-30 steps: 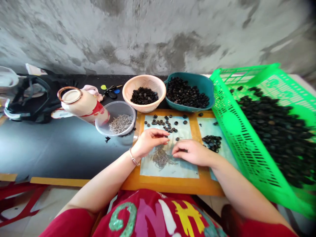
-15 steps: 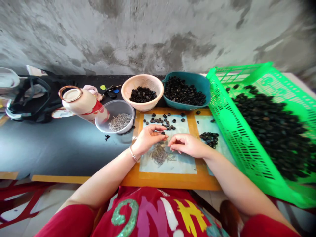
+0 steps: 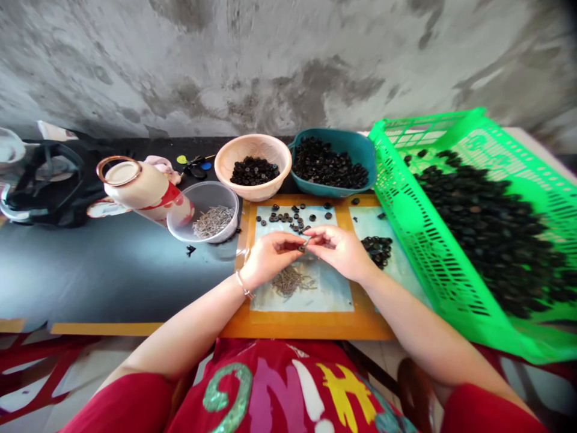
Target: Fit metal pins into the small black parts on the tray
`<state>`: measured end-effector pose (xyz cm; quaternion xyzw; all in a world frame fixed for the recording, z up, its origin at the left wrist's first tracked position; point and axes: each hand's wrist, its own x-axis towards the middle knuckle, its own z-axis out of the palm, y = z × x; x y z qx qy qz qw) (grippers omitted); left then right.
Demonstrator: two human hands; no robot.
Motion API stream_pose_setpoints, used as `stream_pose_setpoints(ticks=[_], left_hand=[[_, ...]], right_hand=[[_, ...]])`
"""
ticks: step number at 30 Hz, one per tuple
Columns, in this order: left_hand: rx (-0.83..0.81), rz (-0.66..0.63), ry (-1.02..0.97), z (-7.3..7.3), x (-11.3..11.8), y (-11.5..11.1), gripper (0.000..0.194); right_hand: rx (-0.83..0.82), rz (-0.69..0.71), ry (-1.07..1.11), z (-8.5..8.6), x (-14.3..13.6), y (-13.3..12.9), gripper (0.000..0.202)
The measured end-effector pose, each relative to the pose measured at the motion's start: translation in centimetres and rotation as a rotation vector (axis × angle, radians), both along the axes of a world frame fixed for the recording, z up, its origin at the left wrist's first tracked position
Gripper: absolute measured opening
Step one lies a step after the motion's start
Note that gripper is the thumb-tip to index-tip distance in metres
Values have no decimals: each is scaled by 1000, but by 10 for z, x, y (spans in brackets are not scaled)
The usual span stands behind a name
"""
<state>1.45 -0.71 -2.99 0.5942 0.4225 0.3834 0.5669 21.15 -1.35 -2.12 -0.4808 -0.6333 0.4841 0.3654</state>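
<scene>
– Starting closest, what shows?

– A red shirt printed with large coloured letters (image 3: 265, 391), then an orange-brown border of the tabletop (image 3: 297, 328), and a pale blue rectangular sheet (image 3: 333, 297) inside it. On that sheet lies a loose heap of thin silvery metal pins (image 3: 286, 281).

– And the hands?

– Over the sheet, just beyond the heap, fingertips meeting. The left hand (image 3: 270, 258), a silvery bracelet (image 3: 244, 285) at its wrist, pinches a small black round piece (image 3: 302, 248) between thumb and fingers.

– The right hand (image 3: 340, 252)?

– Thumb and fingers together on a single silvery pin (image 3: 306, 242), right at the black piece; whether it has entered, I cannot tell.

– Past them?

– Glossy black rings (image 3: 377, 249) clustered to the right, small black discs (image 3: 283, 218) scattered at the sheet's far end, and a clear round plastic tub (image 3: 229, 233) of similar pins to the left.

– Farthest?

– A peach round plastic bowl (image 3: 252, 192) beside a teal plastic basin (image 3: 333, 190), both holding black pieces; a bright green openwork plastic basket (image 3: 406, 240), heaped with more, at right; behind, a stained grey wall (image 3: 225, 66).
</scene>
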Motion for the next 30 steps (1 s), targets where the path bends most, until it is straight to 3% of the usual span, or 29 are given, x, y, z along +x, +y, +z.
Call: stream_pose_setpoints(ticks=[3, 10, 15, 19, 24, 30], left_hand=[[20, 2, 59, 1, 1, -2, 23], [455, -92, 438, 4, -3, -6, 25], [568, -131, 524, 4, -2, -8, 27], [512, -73, 463, 9, 0, -9, 27], [284, 50, 308, 14, 3, -11, 23], [-19, 120, 34, 6, 10, -9, 19]], right_hand=[[18, 3, -48, 0, -1, -1, 27], [232, 50, -317, 2, 0, -8, 27], [356, 57, -412, 0, -1, -11, 28], [209, 1, -246, 2, -2, -9, 29], [32, -55, -49, 7, -2, -5, 28], [31, -53, -145, 9, 6, 2, 30]])
